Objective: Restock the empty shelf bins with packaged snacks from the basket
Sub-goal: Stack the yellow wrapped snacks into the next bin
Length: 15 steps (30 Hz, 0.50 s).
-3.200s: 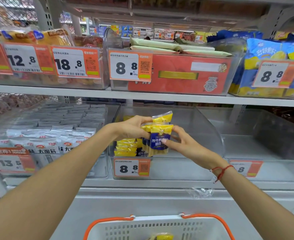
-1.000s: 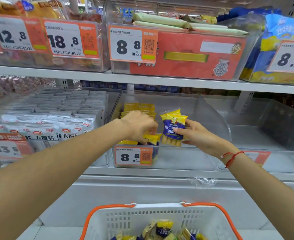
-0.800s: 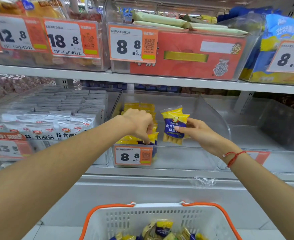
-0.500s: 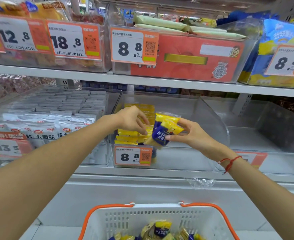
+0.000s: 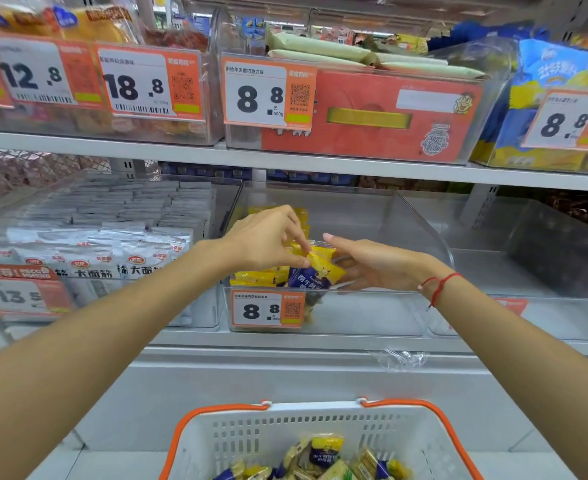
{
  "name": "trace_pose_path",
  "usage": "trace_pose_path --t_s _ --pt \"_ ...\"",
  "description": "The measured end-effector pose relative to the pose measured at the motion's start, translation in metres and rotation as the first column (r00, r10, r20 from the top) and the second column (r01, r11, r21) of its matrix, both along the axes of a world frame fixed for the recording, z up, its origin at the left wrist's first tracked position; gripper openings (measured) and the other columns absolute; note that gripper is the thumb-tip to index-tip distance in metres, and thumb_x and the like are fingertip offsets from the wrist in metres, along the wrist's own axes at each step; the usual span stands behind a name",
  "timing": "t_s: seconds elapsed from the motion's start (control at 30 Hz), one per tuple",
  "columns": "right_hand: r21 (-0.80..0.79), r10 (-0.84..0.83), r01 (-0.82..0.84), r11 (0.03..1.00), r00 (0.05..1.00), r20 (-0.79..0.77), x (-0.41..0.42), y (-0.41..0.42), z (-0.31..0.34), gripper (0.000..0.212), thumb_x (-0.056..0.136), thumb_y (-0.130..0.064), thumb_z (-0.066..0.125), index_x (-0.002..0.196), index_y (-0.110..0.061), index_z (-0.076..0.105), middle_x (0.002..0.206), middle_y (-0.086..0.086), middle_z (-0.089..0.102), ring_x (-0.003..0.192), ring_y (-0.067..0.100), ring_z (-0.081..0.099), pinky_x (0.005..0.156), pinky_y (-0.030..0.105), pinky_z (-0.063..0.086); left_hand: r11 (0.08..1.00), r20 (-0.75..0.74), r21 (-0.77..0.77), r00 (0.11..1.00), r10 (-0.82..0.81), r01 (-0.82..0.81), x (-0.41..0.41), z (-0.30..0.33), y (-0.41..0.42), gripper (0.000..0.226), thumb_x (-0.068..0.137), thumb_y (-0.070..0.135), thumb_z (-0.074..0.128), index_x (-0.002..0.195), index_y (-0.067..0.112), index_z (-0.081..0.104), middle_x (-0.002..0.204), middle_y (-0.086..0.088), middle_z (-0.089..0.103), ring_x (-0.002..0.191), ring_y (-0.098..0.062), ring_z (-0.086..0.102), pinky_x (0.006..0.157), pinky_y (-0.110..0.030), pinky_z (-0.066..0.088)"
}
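Tipping forward into the bin (image 5: 420, 216), the packet (image 5: 315, 271) has gone from upright to leaning within the last second. A moment ago the right hand (image 5: 372, 263) held it square and clear of the stack; now it lies slanted against the stack (image 5: 258, 277) at the bin's front left corner, just behind the price tag (image 5: 266, 309).

The left hand (image 5: 265, 242) has come off the stack top and now pinches the packet's yellow upper edge between thumb and fingertips. The right hand has opened: its fingers are stretched out flat beside the packet's right side, and whether they still touch the wrapper I cannot tell.

My reading is that the packet is being passed from right to left so it can be seated in line with the others. That would make one more packet placed, with the left column of the bin filling while its right half and back remain bare. The neighbouring bin (image 5: 528, 265) to the right also looks unfilled.

Down at the bottom edge of the view, the basket (image 5: 195, 434) holds more of the same packets (image 5: 323, 452), so the restocking is early; many trips are left.
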State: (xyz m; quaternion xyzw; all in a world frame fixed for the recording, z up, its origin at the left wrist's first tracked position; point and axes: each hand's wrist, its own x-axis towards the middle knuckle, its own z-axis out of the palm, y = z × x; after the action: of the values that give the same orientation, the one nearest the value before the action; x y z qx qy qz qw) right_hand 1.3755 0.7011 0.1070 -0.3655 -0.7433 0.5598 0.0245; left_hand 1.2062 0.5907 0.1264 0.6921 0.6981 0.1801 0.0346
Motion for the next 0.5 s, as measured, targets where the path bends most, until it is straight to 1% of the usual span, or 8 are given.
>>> trace_pose_path --t_s 0.07,0.1,0.17,0.23,0.27,0.33,0.43,0.5 --pt "0.065 -0.028 0.026 0.998 0.999 0.026 -0.001 0.003 -0.002 0.059 0.090 -0.054 0.051 0.133 -0.013 0.053 0.129 0.007 0.059 0.112 0.020 0.060 0.097 0.035 0.050 0.999 -0.010 0.021 0.999 -0.042 0.042 0.004 -0.001 -0.001 0.029 0.075 0.051 0.073 0.102 0.042 0.070 0.111 0.015 0.050 0.093 -0.007 0.051 0.077 -0.034 0.048" --pt "0.079 -0.025 0.023 0.997 0.999 0.028 0.000 0.002 -0.001 0.055 0.090 -0.051 0.053 0.130 -0.014 0.056 0.125 0.006 0.061 0.109 0.019 0.061 0.096 0.033 0.051 0.998 -0.023 0.020 0.998 -0.055 0.056 0.006 -0.001 -0.002 0.031 0.074 0.054 0.073 0.103 0.042 0.069 0.110 0.015 0.050 0.093 -0.007 0.051 0.076 -0.034 0.048" --pt "0.061 -0.026 0.025 0.998 1.000 0.007 0.000 -0.001 0.002 0.042 0.092 -0.042 0.056 0.122 -0.014 0.062 0.115 0.005 0.067 0.098 0.017 0.064 0.090 0.030 0.053 0.997 -0.089 0.034 0.994 -0.059 0.062 0.009 0.000 -0.003 0.033 0.074 0.060 0.069 0.102 0.041 0.071 0.107 0.017 0.052 0.093 -0.006 0.051 0.075 -0.035 0.049" --pt "0.045 -0.051 0.052 0.998 0.998 -0.023 0.002 -0.002 0.004 0.037 0.091 -0.036 0.060 0.120 -0.012 0.064 0.111 0.006 0.070 0.095 0.018 0.067 0.085 0.027 0.056 0.994 -0.174 0.091 0.984 -0.043 0.060 0.009 -0.001 -0.005 0.031 0.076 0.059 0.068 0.100 0.039 0.072 0.104 0.019 0.054 0.095 -0.005 0.050 0.076 -0.035 0.049" --pt "0.042 -0.068 0.069 0.997 0.997 -0.036 0.003 -0.002 0.004 0.036 0.091 -0.033 0.061 0.120 -0.011 0.064 0.111 0.007 0.070 0.094 0.018 0.068 0.082 0.026 0.057 0.990 -0.192 0.128 0.981 -0.029 0.054 0.009 -0.002 -0.006 0.029 0.077 0.058 0.068 0.099 0.039 0.072 0.103 0.019 0.057 0.095 -0.005 0.051 0.077 -0.035 0.049" --pt "0.040 -0.091 0.093 0.995 0.995 -0.050 0.004 -0.002 0.004 0.034 0.092 -0.030 0.061 0.119 -0.010 0.065 0.109 0.009 0.071 0.090 0.018 0.070 0.076 0.023 0.058 0.983 -0.175 0.184 0.985 0.004 0.029 0.005 -0.006 -0.010 0.026 0.076 0.055 0.070 0.099 0.041 0.071 0.104 0.019 0.064 0.095 -0.005 0.056 0.076 -0.034 0.050" --pt "0.040 -0.102 0.104 0.994 0.994 -0.042 0.003 -0.003 0.001 0.034 0.090 -0.031 0.064 0.118 -0.011 0.066 0.107 0.011 0.071 0.091 0.018 0.071 0.069 0.020 0.058 0.986 -0.137 0.167 0.990 0.026 -0.003 -0.001 -0.010 -0.017 0.025 0.077 0.054 0.071 0.100 0.045 0.069 0.088 0.018 0.068 0.086 -0.002 0.061 0.067 -0.027 0.049" --pt "0.031 -0.123 0.125 0.992 0.992 -0.041 -0.001 -0.004 -0.002 0.036 0.088 -0.028 0.066 0.119 -0.009 0.065 0.107 0.013 0.071 0.089 0.018 0.070 0.067 0.020 0.058 0.992 -0.187 0.124 0.982 0.014 0.009 -0.003 -0.010 -0.021 0.025 0.080 0.053 0.068 0.104 0.046 0.068 0.081 0.020 0.063 0.079 0.000 0.058 0.059 -0.022 0.042"
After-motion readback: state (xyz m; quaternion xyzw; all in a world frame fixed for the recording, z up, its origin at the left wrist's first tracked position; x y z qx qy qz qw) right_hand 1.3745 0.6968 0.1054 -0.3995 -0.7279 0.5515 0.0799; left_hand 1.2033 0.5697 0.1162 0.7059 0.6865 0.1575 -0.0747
